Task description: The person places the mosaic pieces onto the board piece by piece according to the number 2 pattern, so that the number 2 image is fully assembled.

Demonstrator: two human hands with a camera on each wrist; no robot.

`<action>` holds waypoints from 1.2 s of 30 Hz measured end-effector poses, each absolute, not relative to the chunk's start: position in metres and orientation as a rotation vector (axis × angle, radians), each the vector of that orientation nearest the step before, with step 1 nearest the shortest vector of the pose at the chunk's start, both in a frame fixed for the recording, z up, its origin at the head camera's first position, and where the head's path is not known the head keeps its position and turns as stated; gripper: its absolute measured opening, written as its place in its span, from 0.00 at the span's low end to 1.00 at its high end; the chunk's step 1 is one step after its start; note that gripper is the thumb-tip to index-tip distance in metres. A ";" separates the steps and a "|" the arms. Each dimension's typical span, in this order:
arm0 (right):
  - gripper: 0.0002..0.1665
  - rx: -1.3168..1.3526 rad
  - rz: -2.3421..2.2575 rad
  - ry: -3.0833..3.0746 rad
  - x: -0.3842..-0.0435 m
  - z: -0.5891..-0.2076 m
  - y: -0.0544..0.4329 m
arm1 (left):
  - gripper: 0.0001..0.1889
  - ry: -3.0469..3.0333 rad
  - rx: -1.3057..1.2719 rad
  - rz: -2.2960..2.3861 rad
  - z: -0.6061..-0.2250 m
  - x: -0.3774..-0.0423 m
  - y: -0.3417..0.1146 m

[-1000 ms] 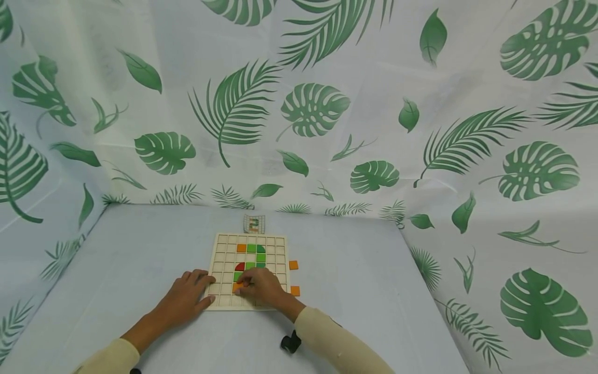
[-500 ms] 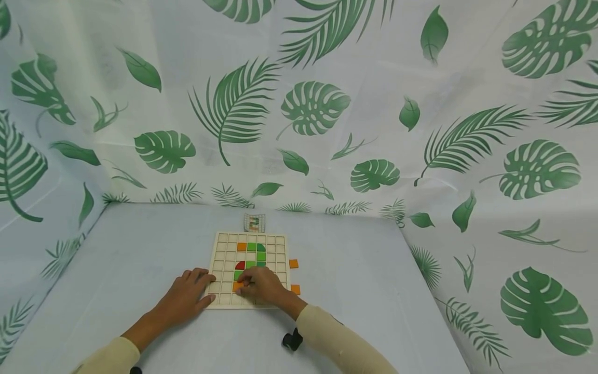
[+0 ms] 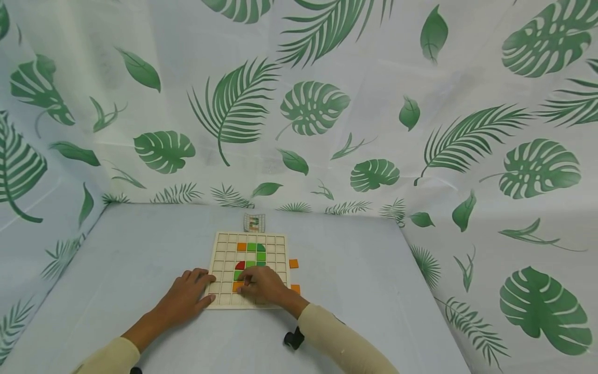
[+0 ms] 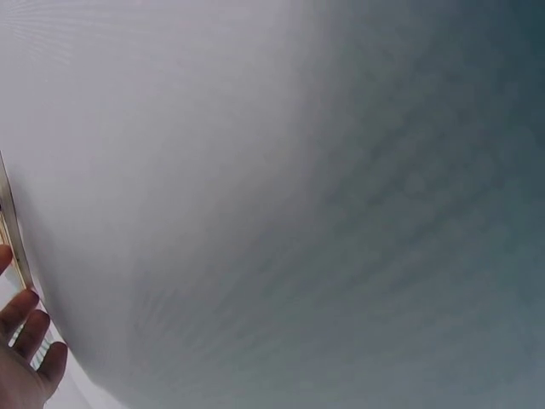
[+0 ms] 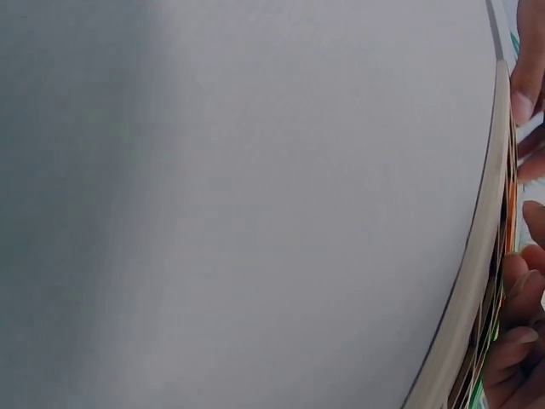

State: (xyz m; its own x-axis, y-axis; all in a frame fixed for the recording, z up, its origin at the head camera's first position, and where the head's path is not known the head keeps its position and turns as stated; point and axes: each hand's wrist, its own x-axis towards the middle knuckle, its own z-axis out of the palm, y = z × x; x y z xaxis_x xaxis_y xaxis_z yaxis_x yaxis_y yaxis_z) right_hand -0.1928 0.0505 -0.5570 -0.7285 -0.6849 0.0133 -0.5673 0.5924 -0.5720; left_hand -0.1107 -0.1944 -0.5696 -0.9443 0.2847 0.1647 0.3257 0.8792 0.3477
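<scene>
On the table sits a square wooden grid board [image 3: 224,261] with coloured tiles in its cells. My left hand [image 3: 182,296] rests at the board's left edge, fingers spread, thumb over the near left part; its fingers also show in the left wrist view. Over the lower middle of the board, my right hand [image 3: 265,284] has its fingers curled, thumb and forefinger at an orange tile [image 3: 236,286]. Above that tile lie a light green tile [image 3: 238,276] and a red rounded tile [image 3: 240,265]. My right hand hides cells beneath it. Its fingers [image 5: 515,328] show partly in the right wrist view.
Two loose orange tiles, one farther back [image 3: 293,264] and one nearer [image 3: 296,288], lie by the board's right edge. A small pattern card [image 3: 254,223] lies behind the board. Leaf-printed sheets [image 3: 317,171] enclose the table. A black device [image 3: 294,339] sits at the right sleeve.
My right hand has shifted very slightly to the right, so a little more of the orange tile shows. The left hand stays in place.
</scene>
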 end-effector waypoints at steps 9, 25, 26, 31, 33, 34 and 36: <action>0.12 -1.017 -1.001 2.559 -0.211 -0.553 0.087 | 0.22 -2.965 -0.464 -0.544 -0.573 -0.112 -0.195; 0.25 -0.754 -0.873 2.722 -0.238 -0.545 0.167 | 0.22 -2.966 -0.455 -0.533 -0.569 -0.109 -0.194; 0.26 -0.736 -0.851 2.735 -0.239 -0.546 0.169 | 0.22 -2.966 -0.455 -0.534 -0.569 -0.109 -0.194; 0.30 -0.655 -0.724 2.770 -0.244 -0.547 0.176 | 0.22 -2.966 -0.452 -0.529 -0.570 -0.110 -0.194; 0.30 -0.622 -0.697 2.772 -0.245 -0.548 0.178 | 0.22 -2.968 -0.455 -0.533 -0.570 -0.110 -0.194; 0.30 -0.616 -0.691 2.770 -0.245 -0.548 0.178 | 0.22 -2.968 -0.455 -0.535 -0.570 -0.111 -0.193; 0.29 -0.610 -0.680 2.768 -0.245 -0.548 0.179 | 0.22 -2.972 -0.453 -0.537 -0.570 -0.111 -0.193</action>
State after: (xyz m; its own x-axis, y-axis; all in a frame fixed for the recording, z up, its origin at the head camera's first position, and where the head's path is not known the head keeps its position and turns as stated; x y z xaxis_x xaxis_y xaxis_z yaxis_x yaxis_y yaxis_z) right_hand -0.2455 0.1789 -0.5484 -0.8879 -0.4447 -0.1174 -0.3396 0.8061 -0.4847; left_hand -0.1105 -0.1932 -0.5698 -0.9522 0.2727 0.1374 0.3036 0.8944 0.3285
